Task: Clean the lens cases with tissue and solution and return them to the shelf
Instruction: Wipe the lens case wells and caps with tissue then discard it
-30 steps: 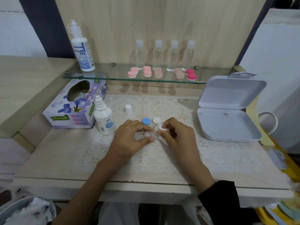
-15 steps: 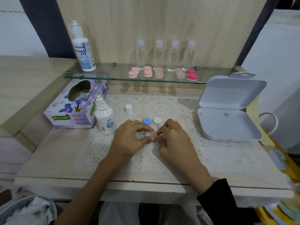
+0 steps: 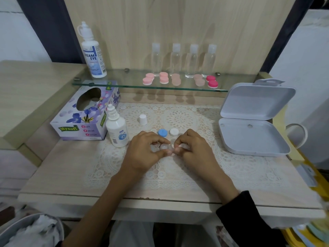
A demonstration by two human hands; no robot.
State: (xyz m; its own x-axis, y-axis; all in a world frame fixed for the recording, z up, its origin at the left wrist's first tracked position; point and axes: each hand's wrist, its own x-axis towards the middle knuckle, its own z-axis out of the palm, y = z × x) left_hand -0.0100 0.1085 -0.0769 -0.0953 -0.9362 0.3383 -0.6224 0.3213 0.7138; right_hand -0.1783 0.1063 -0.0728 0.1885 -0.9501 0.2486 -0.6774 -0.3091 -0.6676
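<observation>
A clear lens case (image 3: 165,147) sits between my two hands over the lace mat (image 3: 231,168). My left hand (image 3: 144,152) pinches it between thumb and fingers. My right hand (image 3: 194,150) curls round a small wad of white tissue (image 3: 181,146) pressed against the case's right side. Just behind lie the case's blue cap (image 3: 162,133) and white cap (image 3: 174,132). An uncapped small solution bottle (image 3: 117,129) stands to the left, its white cap (image 3: 143,119) on the mat. Several pink lens cases (image 3: 164,77) rest on the glass shelf (image 3: 124,82).
A purple tissue box (image 3: 83,116) lies at the left. A tall solution bottle (image 3: 93,52) and several clear bottles (image 3: 191,59) stand on the shelf. An open white box (image 3: 252,138) sits at the right. A bin with used tissue (image 3: 33,232) is at the lower left.
My right hand has lowered the tissue from above the white cap down against the case. The left hand keeps its hold in the same place.
</observation>
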